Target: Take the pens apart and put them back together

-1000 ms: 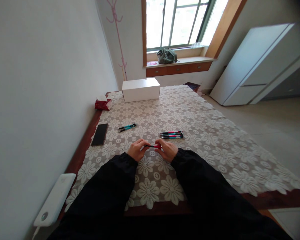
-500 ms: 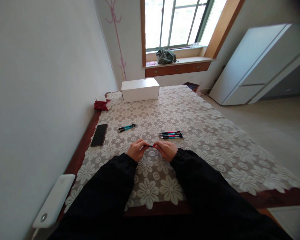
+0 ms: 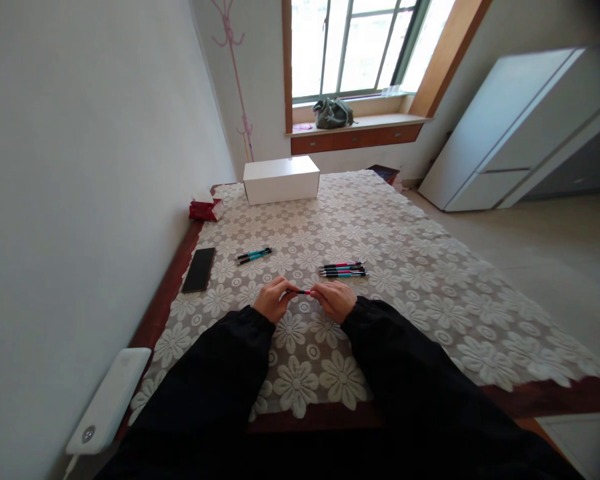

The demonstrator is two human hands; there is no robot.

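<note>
Between my hands, just above the lace tablecloth [image 3: 296, 387], runs a black and red pen [image 3: 304, 292]. My left hand [image 3: 274, 299] pinches its black end. The fingers of my right hand [image 3: 334, 300] are closed on the red end and hide part of it. Beyond my right hand lies a row of several pens [image 3: 343, 269], with red, teal and black barrels. Two teal and black pens [image 3: 254, 255] lie farther left, beyond my left hand.
A dark phone [image 3: 199, 270] lies near the table's left edge. Farther back are a red tissue pack [image 3: 205, 210] and a white box [image 3: 281, 183]. A white power strip-like device [image 3: 111, 403] sits by the wall at lower left.
My hands are slightly farther apart, and more of the pen's red part shows between them. The pens on the table have stayed put.
</note>
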